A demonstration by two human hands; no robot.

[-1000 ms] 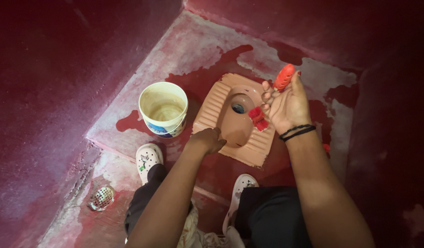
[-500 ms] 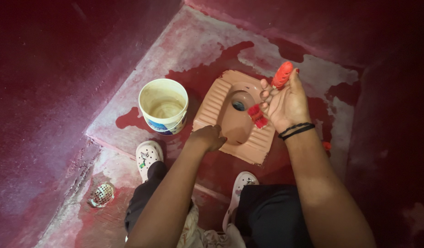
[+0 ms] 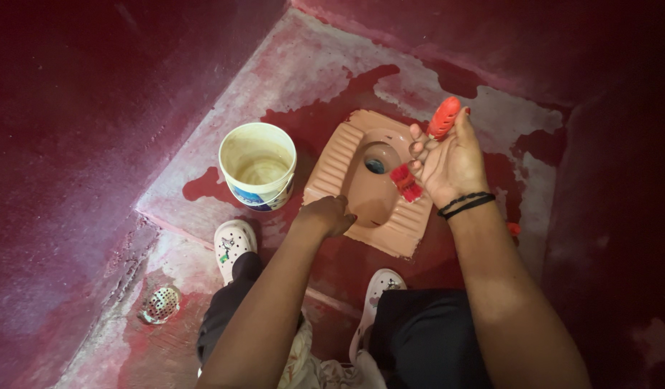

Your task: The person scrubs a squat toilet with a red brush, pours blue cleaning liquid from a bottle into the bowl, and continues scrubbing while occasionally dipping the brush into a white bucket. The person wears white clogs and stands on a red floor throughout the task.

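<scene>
My right hand (image 3: 447, 162) grips a red scrubbing brush (image 3: 443, 117) by its handle, the red bristle head (image 3: 405, 182) hanging over the right footrest of a small terracotta squat toilet pan (image 3: 372, 191). My left hand (image 3: 325, 216) rests in a fist on the pan's near left rim, fingers curled; whether it holds anything is hidden. The pan's drain hole (image 3: 375, 166) shows a little water.
A white plastic bucket (image 3: 257, 166) with murky water stands left of the pan. My feet in white clogs (image 3: 232, 247) (image 3: 379, 288) are on the red, worn floor. A round metal floor drain (image 3: 160, 304) lies lower left. Dark red walls close in on both sides.
Almost nothing has moved. The right hand with the brush has lifted and shifted very slightly; the left hand stays on the pan's rim.
</scene>
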